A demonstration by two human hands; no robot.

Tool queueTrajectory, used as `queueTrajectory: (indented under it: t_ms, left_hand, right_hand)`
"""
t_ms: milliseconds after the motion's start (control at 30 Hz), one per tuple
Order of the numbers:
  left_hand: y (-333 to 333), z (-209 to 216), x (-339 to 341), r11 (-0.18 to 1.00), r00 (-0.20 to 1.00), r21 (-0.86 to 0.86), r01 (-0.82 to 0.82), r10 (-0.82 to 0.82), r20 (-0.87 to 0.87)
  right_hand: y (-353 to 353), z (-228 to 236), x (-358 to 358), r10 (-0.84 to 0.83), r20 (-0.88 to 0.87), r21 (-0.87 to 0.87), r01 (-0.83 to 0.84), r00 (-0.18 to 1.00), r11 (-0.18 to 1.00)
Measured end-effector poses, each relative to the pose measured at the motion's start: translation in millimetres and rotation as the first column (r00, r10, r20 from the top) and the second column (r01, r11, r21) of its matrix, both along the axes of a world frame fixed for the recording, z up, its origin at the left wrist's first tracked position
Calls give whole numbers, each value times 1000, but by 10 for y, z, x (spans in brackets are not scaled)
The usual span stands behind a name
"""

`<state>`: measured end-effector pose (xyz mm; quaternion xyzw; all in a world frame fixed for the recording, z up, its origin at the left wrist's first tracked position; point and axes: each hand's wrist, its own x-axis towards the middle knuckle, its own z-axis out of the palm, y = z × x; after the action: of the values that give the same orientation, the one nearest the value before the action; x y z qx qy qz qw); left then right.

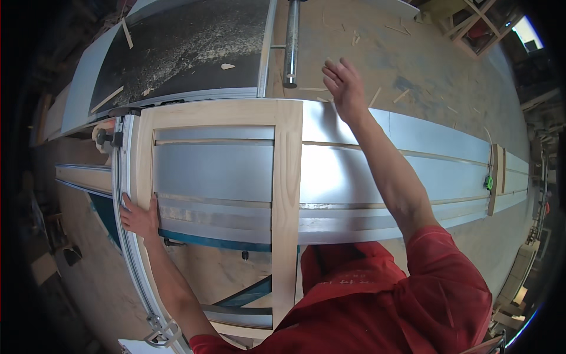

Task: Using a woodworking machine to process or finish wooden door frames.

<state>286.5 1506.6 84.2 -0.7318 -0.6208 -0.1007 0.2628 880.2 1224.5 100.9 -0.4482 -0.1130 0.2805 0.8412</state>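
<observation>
A pale wooden frame [288,171] lies flat across the silver metal sliding table of a saw, its left side along a long aluminium fence [127,153]. Its near end reaches past the table's edge toward my body. My left hand [140,218] straddles the frame's left side piece, thumb on the inner side and fingers on the fence side, gripping it. Raised beyond the table's far edge, right of the frame, is my right hand [345,88]. Its fingers are loosely bent and a little apart, with nothing in them.
Behind the frame lies a dark saw table [183,53] strewn with sawdust and wood slivers. A metal cylinder bar [292,47] juts out beside it. Offcuts litter the floor. A green tape measure [488,182] sits at the sliding table's right, near a wooden crosspiece [495,177].
</observation>
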Motion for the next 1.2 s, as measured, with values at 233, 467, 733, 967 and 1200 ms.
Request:
queueTrajectory:
  t_ms: [233,467,733,967,1200]
  left_hand:
    - [-96,251,-1676,920,947,-296,259,-181,264]
    - [-3983,378,-2247,716,833,-582,386,0,553]
    - [-7329,446,-2257,764,830,-476,436,-137,540]
    - [-8604,658,-1637,821,884,-498,279,-18,466]
    - [-10255,757,166,690,847,-679,252,182,499]
  right_hand:
    - [-2155,20,-1457,575,731,-669,551,367,498]
    - [-4653,193,-1755,670,681,-629,705,295,329]
    - [-5961,187,-1977,661,660,-686,643,356,339]
    - [-6828,207,-1735,535,772,-613,624,342,485]
    - [-7462,250,-1376,460,830,-556,547,316,626]
